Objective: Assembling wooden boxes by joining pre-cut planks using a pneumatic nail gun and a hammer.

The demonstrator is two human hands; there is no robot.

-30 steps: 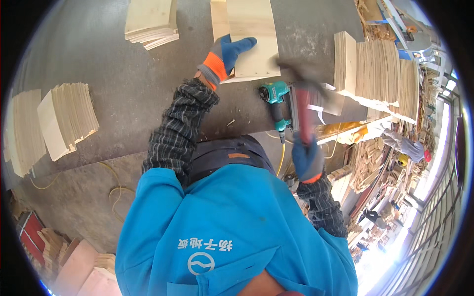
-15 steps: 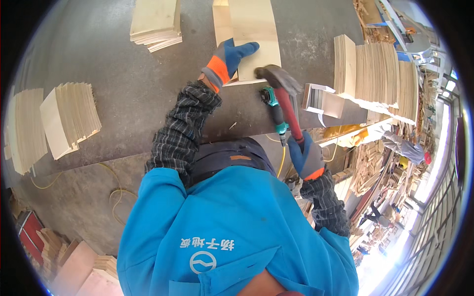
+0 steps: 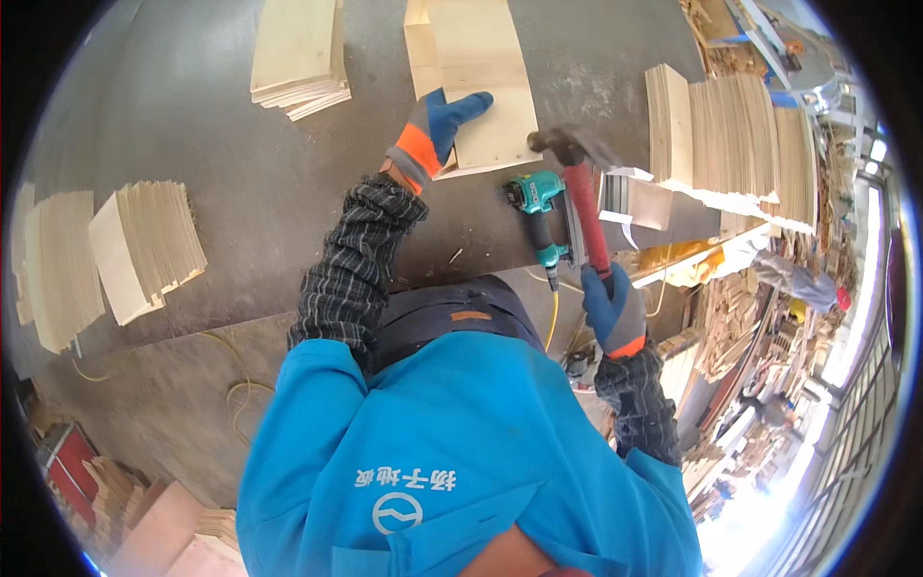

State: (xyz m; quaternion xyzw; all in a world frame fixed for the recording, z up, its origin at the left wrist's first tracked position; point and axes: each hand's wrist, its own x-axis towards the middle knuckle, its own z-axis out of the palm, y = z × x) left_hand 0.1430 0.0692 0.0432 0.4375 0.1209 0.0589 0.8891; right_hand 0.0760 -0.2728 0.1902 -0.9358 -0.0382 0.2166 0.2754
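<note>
My left hand [image 3: 442, 128], in a blue and grey glove with an orange cuff, holds the near end of a pale wooden board assembly [image 3: 486, 72]. Its thumb stretches across the top board, while the other fingers are partly hidden at the left side. In my right hand [image 3: 615, 313], similarly gloved, is a hammer [image 3: 585, 207] with a red handle and dark head. The hammer head is blurred and appears just right of the assembly's near corner. A teal and black air nailer [image 3: 540, 216] lies between the assembly and the hammer handle.
Stacks of thin wooden boards stand at the right [image 3: 735, 139], far left [image 3: 303, 53] and left [image 3: 149, 245] of the dark worktable [image 3: 260, 207]. A yellow hose [image 3: 553, 327] runs from the nailer over the near edge. Other people and timber piles appear at the far right.
The hammer has shifted right, from over the assembly's near corner to beside it, with my right hand moving slightly right. My left hand stays on the assembly. The whole view has shifted slightly.
</note>
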